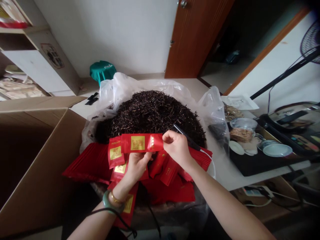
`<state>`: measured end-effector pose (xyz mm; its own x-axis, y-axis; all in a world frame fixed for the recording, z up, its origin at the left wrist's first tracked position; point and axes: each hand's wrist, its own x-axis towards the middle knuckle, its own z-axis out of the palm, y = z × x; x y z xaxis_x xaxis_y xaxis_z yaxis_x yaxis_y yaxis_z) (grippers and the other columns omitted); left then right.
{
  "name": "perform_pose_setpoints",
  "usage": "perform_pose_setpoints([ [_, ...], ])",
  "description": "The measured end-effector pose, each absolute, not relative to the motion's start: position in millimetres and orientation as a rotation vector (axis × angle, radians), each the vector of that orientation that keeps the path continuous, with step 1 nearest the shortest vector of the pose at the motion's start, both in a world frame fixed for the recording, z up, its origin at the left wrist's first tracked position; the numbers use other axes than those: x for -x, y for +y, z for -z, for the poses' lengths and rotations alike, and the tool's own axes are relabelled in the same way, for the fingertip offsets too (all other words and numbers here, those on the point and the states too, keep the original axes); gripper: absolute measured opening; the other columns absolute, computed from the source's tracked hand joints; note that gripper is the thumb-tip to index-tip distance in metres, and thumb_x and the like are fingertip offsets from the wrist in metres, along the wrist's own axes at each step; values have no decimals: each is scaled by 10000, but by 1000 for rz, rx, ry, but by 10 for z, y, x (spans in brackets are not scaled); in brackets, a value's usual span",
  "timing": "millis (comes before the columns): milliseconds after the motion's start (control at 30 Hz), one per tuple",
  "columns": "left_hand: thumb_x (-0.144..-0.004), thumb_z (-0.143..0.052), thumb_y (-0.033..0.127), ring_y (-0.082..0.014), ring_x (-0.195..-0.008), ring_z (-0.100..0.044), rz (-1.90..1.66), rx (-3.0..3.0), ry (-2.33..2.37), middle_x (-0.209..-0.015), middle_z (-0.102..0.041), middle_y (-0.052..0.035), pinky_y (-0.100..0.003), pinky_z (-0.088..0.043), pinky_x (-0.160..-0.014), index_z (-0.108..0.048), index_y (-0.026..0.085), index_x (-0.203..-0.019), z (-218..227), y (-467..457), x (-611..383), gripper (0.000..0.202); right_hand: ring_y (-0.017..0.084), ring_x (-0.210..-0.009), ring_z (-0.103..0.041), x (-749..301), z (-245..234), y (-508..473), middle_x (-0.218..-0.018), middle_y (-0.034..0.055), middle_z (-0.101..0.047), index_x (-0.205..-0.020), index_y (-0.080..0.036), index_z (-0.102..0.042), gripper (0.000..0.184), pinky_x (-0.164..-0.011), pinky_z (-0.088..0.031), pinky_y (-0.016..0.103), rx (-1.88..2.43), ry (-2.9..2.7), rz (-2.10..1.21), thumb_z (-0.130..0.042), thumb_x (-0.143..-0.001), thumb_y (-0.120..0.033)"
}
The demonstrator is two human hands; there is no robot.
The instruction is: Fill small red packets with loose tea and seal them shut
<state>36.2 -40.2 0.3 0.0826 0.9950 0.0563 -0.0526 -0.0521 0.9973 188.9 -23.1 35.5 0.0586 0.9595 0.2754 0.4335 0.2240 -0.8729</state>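
Note:
Across both hands lies a red tea packet with a gold square label. My right hand pinches its right end between thumb and fingers. From below, my left hand grips the same packet, its fingertips partly hidden behind it. Around the hands are many more red packets, some stacked in rows, some loose with gold labels. Just beyond them is a large heap of dark loose tea leaves in a clear plastic bag. Behind the right hand a dark flat device with a white cable rests by the leaves.
An open cardboard box stands at the left. To the right, a dark tray holds lidded containers and a white bowl. A green covered stool is near the wall, with a brown door behind and a fan far right.

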Motion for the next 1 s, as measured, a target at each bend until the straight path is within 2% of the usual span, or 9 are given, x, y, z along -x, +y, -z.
perform_pose_setpoints([
  [200,-806,-588,397,-194,-739,-672,-1323,-1570,1233,-712,-702,-36,-299,-570,-732,-682,196,-770,109,-363,-297,224,109,-470,-488,-1911,-462,-227,-530,-18,-606,-776,-172,-729,233,-499,-395,249,1289,-1320,-1228,-588,-697,-339],
  [367,-858,-541,367,-237,-921,-685,-1208,-1804,1126,-889,-733,-62,-391,-552,-879,-700,203,-968,309,-367,-213,253,171,-672,-622,-1957,-504,-239,-678,23,-697,-741,-163,-737,242,-713,-484,327,1083,-1258,-1446,-628,-737,-379],
  [467,-861,-527,337,-239,-955,-687,-1097,-1907,1146,-1023,-728,-79,-383,-564,-859,-683,224,-1052,513,-385,-147,271,196,-734,-652,-1930,-525,-256,-723,33,-716,-791,-152,-729,299,-774,-499,357,1102,-1256,-1529,-720,-689,-433],
  [600,-813,-561,309,-254,-941,-690,-1044,-1929,1139,-1007,-729,-46,-396,-570,-842,-689,262,-993,630,-287,-100,226,198,-791,-658,-1920,-481,-223,-825,47,-726,-849,-161,-691,368,-824,-500,372,1068,-1252,-1561,-712,-698,-496],
  [667,-821,-542,265,-263,-975,-682,-1058,-1916,1143,-1009,-722,-50,-418,-564,-852,-639,252,-1098,532,-196,-71,294,201,-804,-653,-1969,-431,-174,-850,47,-718,-865,-171,-667,349,-828,-501,380,1089,-1267,-1488,-655,-752,-501],
  [733,-855,-487,244,-242,-1012,-670,-1090,-1889,1135,-1137,-677,-89,-402,-573,-827,-474,227,-1306,344,-117,-17,451,215,-818,-644,-2038,-381,-118,-823,44,-703,-839,-175,-650,311,-836,-495,393,1180,-1350,-1286,-601,-797,-479],
  [833,-864,-461,245,-256,-1193,-565,-1293,-1925,1068,-1447,-418,-177,-417,-546,-878,-169,241,-1471,43,-74,73,674,237,-848,-630,-2091,-340,-78,-750,39,-688,-775,-179,-650,257,-922,-448,438,1312,-1571,-1005,-548,-837,-406],
  [933,-773,-664,305,-349,-1384,-316,-1257,-2380,1193,-1490,-350,-184,-532,-381,-1055,-197,206,-1477,-88,-117,80,851,226,-894,-631,-2016,-356,-134,-787,28,-710,-853,-193,-671,234,-1065,-313,482,1231,-1812,-1002,-466,-880,-303],
  [1000,-779,-677,279,-344,-1323,-396,-1126,-2635,1240,-1354,-517,-157,-529,-358,-1056,-315,197,-1435,-66,-161,38,754,209,-907,-632,-1928,-383,-207,-825,17,-715,-931,-201,-664,248,-1109,-244,484,1137,-1928,-1057,-427,-897,-263],
])
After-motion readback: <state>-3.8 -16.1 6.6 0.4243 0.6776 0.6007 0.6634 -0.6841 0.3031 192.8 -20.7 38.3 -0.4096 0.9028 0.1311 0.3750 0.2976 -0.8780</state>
